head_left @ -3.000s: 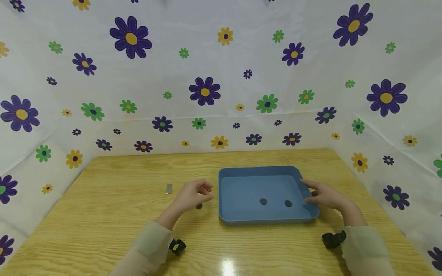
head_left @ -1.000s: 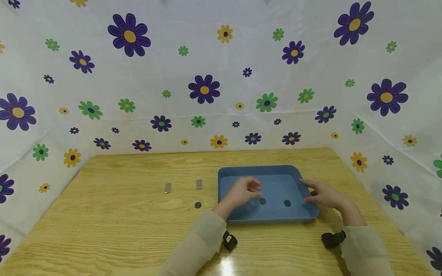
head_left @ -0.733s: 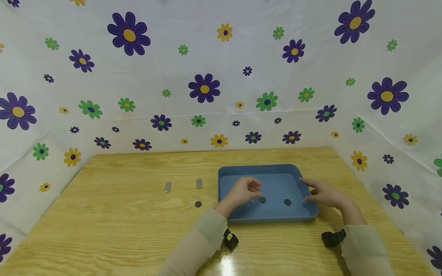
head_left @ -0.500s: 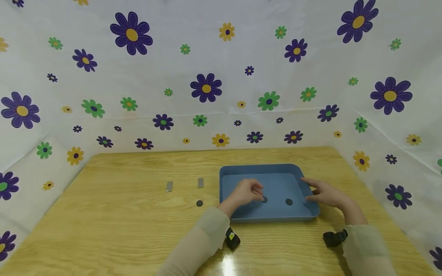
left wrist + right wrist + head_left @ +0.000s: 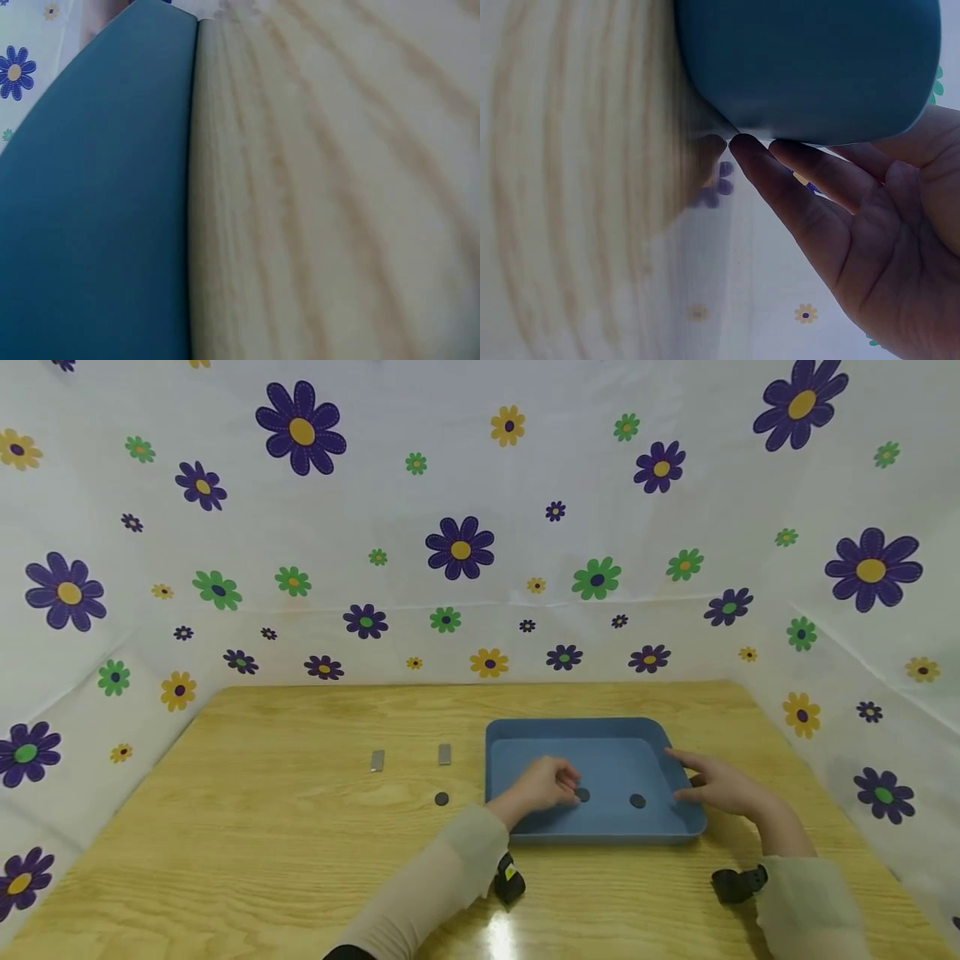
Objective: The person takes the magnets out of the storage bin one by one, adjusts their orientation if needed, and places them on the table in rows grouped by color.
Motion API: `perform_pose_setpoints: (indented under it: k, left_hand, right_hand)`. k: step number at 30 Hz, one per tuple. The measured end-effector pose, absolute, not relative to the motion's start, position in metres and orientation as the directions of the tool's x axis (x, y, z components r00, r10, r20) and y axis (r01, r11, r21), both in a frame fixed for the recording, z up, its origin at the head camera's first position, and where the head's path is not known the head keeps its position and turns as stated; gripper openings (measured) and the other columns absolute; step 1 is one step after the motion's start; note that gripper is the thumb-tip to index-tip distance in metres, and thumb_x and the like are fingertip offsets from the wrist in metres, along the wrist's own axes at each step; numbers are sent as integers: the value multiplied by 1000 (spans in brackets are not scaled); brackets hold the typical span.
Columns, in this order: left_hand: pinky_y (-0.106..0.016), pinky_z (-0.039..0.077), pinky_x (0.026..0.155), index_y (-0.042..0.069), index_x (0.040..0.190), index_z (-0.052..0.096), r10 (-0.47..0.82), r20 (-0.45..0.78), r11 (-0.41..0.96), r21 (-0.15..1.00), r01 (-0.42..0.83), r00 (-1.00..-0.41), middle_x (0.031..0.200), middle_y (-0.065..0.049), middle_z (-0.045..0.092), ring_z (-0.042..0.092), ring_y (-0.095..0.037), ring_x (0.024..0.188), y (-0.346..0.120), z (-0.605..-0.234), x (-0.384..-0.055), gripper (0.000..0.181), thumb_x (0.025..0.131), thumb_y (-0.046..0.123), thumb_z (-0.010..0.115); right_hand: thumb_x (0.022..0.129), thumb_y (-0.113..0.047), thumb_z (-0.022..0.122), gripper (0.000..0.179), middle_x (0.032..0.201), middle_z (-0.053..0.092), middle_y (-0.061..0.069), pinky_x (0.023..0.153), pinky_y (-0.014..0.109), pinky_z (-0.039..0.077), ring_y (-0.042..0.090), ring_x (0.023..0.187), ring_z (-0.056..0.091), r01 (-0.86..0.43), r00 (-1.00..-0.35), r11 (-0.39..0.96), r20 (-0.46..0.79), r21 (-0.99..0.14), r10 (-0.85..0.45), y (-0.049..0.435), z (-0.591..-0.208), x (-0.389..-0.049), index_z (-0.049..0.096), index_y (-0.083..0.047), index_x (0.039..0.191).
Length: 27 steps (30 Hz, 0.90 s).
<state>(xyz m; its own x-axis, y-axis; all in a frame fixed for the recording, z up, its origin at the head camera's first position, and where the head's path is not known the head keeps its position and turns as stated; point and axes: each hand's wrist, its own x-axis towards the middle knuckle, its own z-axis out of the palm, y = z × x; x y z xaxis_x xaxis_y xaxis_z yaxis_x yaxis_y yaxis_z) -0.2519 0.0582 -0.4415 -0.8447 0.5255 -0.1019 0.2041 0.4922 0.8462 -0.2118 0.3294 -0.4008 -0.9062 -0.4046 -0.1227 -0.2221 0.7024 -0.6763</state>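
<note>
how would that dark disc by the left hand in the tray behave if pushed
The disc lies flat on the tray floor, so it would probably slide, not roll. It looks thin, so likely hard to pinch. The tray wall should stop it; the right hand rests on the tray's edge.

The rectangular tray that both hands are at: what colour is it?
Plain blue. The rectangular plastic tray shows best in the head view.

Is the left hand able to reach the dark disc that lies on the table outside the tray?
Probably yes: the dark disc lies on open table left of the blue tray, nothing between it and the left hand.
</note>
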Motion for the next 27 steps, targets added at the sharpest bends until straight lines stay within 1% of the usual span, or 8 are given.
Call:
perform_pose_setpoints:
  k: [7, 12, 18, 27]
  left_hand:
    - [-19, 45, 62, 1, 99, 63, 540, -75, 536, 799, 273, -838, 80, 1, 58, 55, -8, 71, 59, -441, -251, 28, 72, 5, 72]
    - [-18, 43, 61, 3, 96, 64, 542, -62, 558, 773, 303, -838, 76, 4, 56, 51, -5, 68, 60, -441, -249, 25, 73, 7, 72]
    - [-18, 42, 61, 7, 91, 65, 545, -40, 580, 739, 342, -837, 75, 5, 55, 51, -5, 68, 62, -442, -249, 21, 73, 12, 73]
    - [-18, 41, 60, 8, 85, 64, 534, -61, 604, 725, 330, -843, 72, 6, 54, 49, -5, 66, 63, -440, -247, 15, 74, 12, 72]
  right_hand:
    - [81, -11, 63, 68, 130, 24, 39, 81, 51, 41, 53, 105, 41, -224, -909, 714, -122, -663, -399, 328, -400, -212, 25, 12, 133]
    - [81, -11, 63, 68, 130, 23, 39, 81, 51, 41, 53, 106, 40, -225, -909, 713, -121, -664, -400, 328, -401, -212, 25, 12, 133]
    - [81, -12, 63, 68, 130, 25, 38, 81, 50, 42, 53, 106, 40, -219, -912, 724, -126, -654, -390, 328, -400, -212, 25, 12, 133]
    - [81, -12, 64, 69, 130, 25, 38, 81, 50, 41, 52, 106, 41, -220, -913, 731, -127, -645, -388, 328, -401, -211, 26, 12, 133]
